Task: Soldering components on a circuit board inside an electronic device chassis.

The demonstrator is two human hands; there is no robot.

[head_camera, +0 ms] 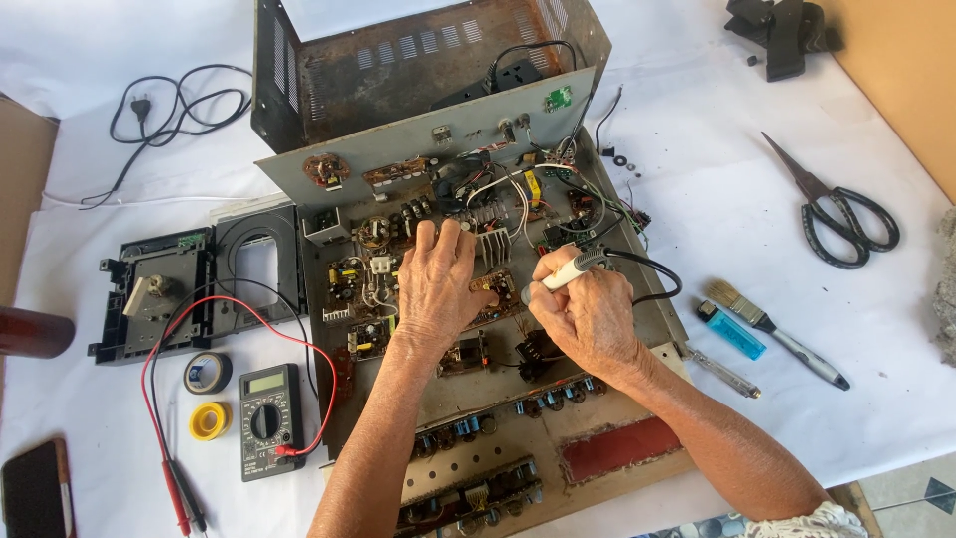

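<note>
- Centrally, an opened electronics chassis (pixel 468 299) is laid on the white-covered table (pixel 697 199), its metal cover (pixel 398 70) tilted up at the far side.
- The left hand (pixel 433 289) is rested palm-down on the circuit boards inside the chassis; its fingers (pixel 438 239) are curled loosely over the components, and whether anything is gripped beneath them cannot be told.
- The right hand (pixel 588 314) is closed around a soldering iron (pixel 563 274), the fingers wrapped tightly about its pale handle; the tip is pointed left toward the board, just beside the left hand, and a black cord is looped away to the right.
- To the left of the chassis, a detached black front panel (pixel 189 289) is laid flat.
- Near that panel, a digital multimeter (pixel 267 418) with red and black leads is placed, with a roll of dark tape (pixel 207 373) and a yellow roll (pixel 209 420) just beside it.
- To the right, a small brush (pixel 777 334) and a blue lighter (pixel 732 331) are set close together, and black-handled scissors (pixel 841 209) are placed farther off.
- At the far left, a black power cord (pixel 174 110) is coiled.
</note>
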